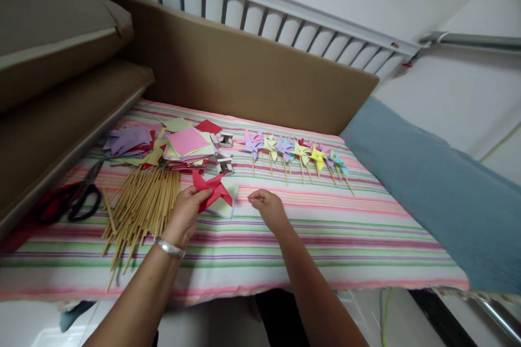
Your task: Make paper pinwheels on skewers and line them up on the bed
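Holding: left hand [187, 206], fingers grasping a red paper pinwheel [211, 193], thumb on top.
Pinwheel place: over pale green paper squares [223, 207] on the striped cloth [334, 238].
Right hand [267, 207]: to the pinwheel's right, apart from it, fingertips pinched together; I cannot tell whether something tiny sits between them.
Sticks: a loose heap of wooden sticks [140, 203] beside the left hand, scissors [86, 195] farther left.
Paper: colored paper stack [187, 143] beyond the sticks, two small boxes [224, 165] just right of it.
Row: pinwheels on sticks [285, 147], beyond the right hand.
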The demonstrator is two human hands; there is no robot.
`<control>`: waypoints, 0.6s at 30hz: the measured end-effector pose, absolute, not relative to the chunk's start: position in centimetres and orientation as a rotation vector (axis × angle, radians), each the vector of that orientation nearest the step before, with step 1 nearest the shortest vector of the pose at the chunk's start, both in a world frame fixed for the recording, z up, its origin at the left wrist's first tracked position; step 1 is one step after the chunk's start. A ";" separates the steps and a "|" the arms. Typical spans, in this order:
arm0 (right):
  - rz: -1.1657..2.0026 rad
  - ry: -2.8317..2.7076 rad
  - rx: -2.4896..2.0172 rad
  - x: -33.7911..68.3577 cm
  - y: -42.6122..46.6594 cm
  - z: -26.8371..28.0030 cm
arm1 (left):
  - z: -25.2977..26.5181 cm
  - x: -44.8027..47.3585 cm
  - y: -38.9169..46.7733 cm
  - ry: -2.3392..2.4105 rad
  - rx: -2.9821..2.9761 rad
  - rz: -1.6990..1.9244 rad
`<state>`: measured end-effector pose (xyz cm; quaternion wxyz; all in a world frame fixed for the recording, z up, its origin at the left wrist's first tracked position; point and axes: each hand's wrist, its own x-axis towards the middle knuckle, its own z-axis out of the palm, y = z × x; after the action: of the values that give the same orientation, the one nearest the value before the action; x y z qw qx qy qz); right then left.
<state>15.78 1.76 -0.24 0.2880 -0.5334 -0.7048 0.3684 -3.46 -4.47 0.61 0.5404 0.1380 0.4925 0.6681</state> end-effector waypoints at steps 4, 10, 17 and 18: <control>1.340 -1.621 -1.219 14.7 0.6 2.0 | 0.3 -2.4 -4.1 1.162 0.353 1.568; 1.358 -1.612 -1.032 14.5 0.2 3.0 | 0.3 -1.2 -3.9 1.162 0.399 1.582; 1.257 -1.715 -0.971 13.9 0.4 2.2 | 0.0 0.3 -3.4 1.167 0.432 1.584; 1.264 -1.708 -0.978 13.8 0.4 2.1 | 0.0 0.6 -3.4 1.165 0.442 1.581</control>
<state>13.78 0.37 2.05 0.3907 -0.3847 -0.6723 0.4974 0.56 -3.40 -0.04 0.5349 0.1854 0.4889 0.6637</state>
